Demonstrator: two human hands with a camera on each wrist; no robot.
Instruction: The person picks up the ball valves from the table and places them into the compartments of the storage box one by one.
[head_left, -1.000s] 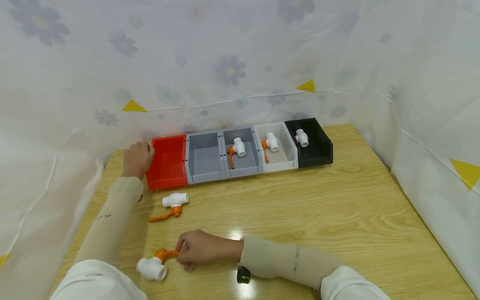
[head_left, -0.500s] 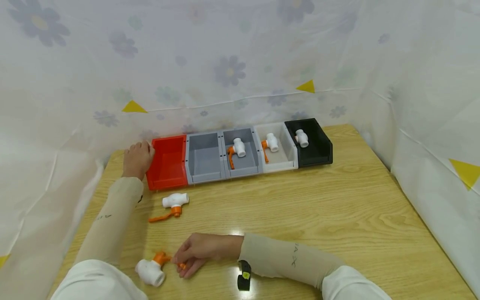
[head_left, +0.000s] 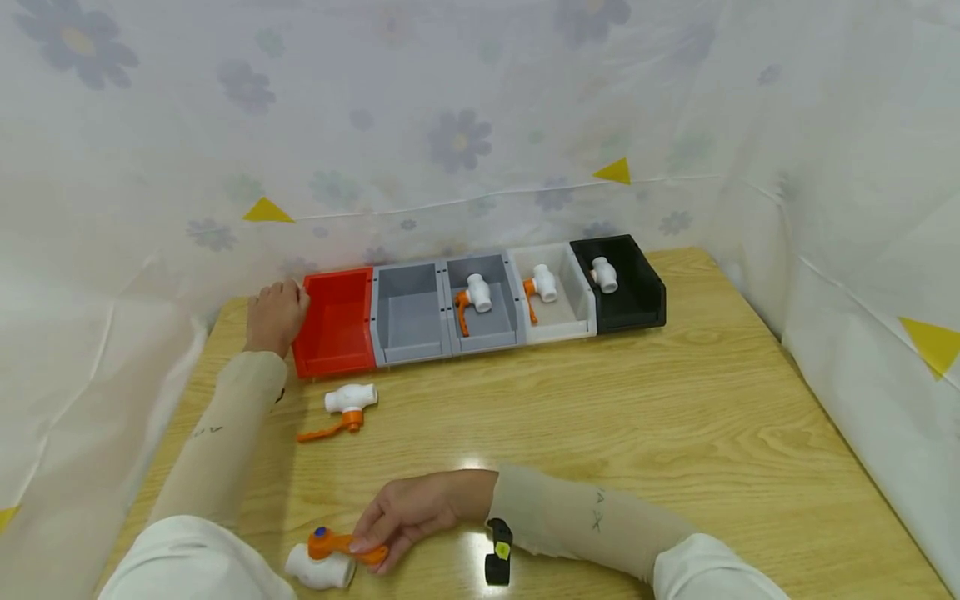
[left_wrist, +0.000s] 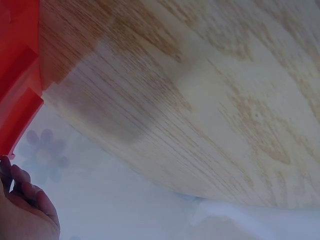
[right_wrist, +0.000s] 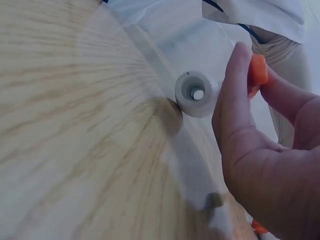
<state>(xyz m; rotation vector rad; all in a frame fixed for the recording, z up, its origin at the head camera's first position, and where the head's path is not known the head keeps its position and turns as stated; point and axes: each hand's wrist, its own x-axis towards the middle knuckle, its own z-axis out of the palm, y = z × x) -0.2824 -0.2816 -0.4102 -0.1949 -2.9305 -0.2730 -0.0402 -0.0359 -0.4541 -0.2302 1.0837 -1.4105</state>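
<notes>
My right hand (head_left: 416, 512) pinches the orange lever handle of a white ball valve (head_left: 318, 571) near the front left of the table. Seen from the right wrist, that valve's round open end (right_wrist: 192, 92) faces the camera, and the orange handle (right_wrist: 258, 72) sits between thumb and fingers. Far to the left, my left hand (head_left: 276, 317) grips the left rim of a red bin (head_left: 333, 362); in the left wrist view its curled fingers meet the bin's corner. A second ball valve (head_left: 351, 398) lies on the table just before the red bin, handle toward the left.
Right of the red bin runs a joined row: a grey bin (head_left: 412, 342), another grey bin (head_left: 491, 333), a white bin (head_left: 558, 329) and a black bin (head_left: 637, 312). The last three each hold a ball valve. Patterned white sheeting (head_left: 465, 75) surrounds the wooden table (head_left: 600, 417).
The front valve has turned and shifted slightly right and nearer, its handle now on top with the blue cap showing. My right hand moved with it, while the left hand stayed put.
</notes>
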